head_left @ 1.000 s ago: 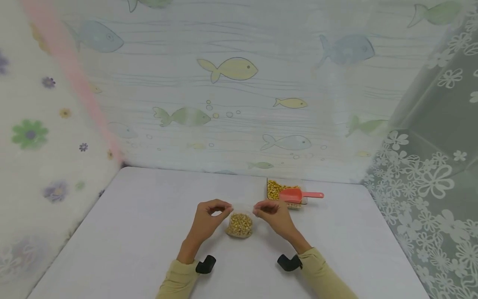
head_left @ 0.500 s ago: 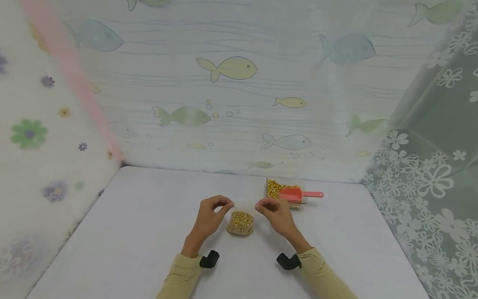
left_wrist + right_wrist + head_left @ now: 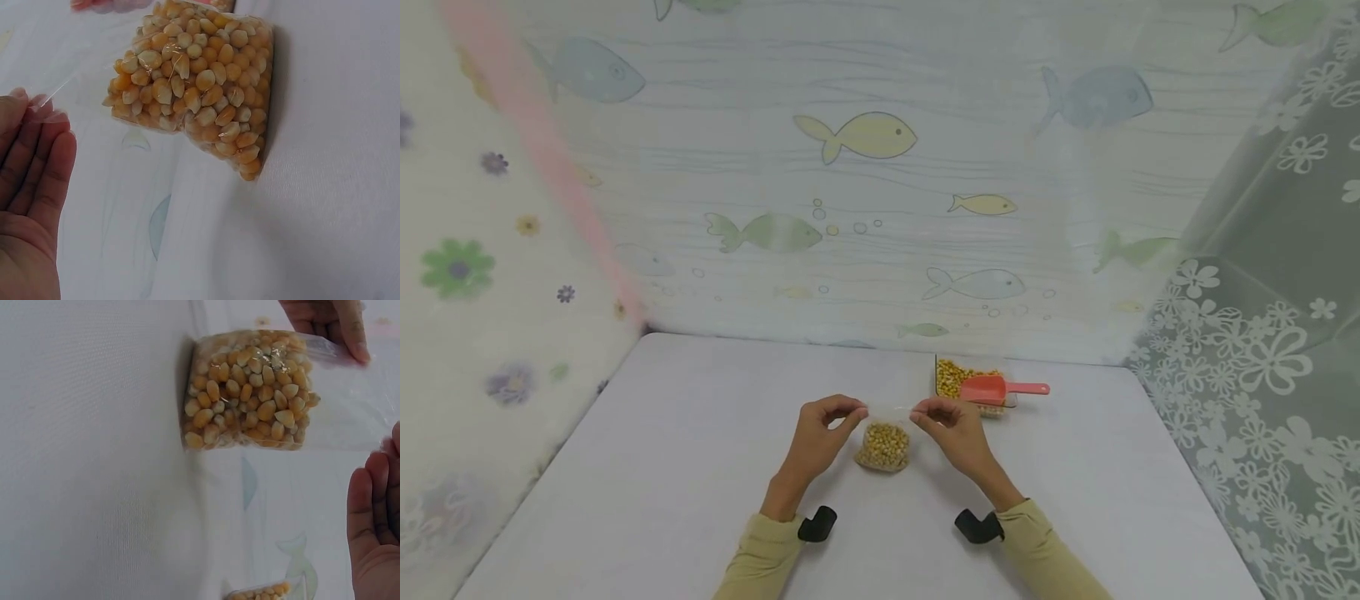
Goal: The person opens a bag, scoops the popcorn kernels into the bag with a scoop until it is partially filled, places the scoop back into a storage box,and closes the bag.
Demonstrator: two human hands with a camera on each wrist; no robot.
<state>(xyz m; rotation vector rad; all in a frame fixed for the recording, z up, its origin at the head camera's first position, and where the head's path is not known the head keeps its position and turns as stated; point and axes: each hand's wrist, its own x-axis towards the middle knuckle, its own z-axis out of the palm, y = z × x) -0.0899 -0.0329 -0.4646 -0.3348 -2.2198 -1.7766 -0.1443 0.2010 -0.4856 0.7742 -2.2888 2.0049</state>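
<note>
A clear plastic bag of corn kernels [image 3: 883, 446] stands upright on the table between both hands, its lower part full and its top see-through. My left hand [image 3: 822, 437] pinches the bag's upper left corner between thumb and fingers. At the opposite upper corner, my right hand [image 3: 957, 433] pinches the film the same way. Seen from the left wrist, the kernels [image 3: 194, 81] are yellow and pale, and the film stretches taut to the left fingers [image 3: 50, 156]. The right wrist view shows the bag [image 3: 250, 394] resting its base on the tabletop.
Behind the right hand, a clear container [image 3: 951, 379] of corn kernels stands near the table's back edge. A red scoop [image 3: 988, 390] lies on it, handle pointing right. The white table [image 3: 700, 433] meets a fish-print curtain [image 3: 865, 250] at the back.
Both hands keep their pinch on the bag's top corners. The left hand and the bag have shifted very slightly up and to the right since a second ago; the container and scoop stay put.
</note>
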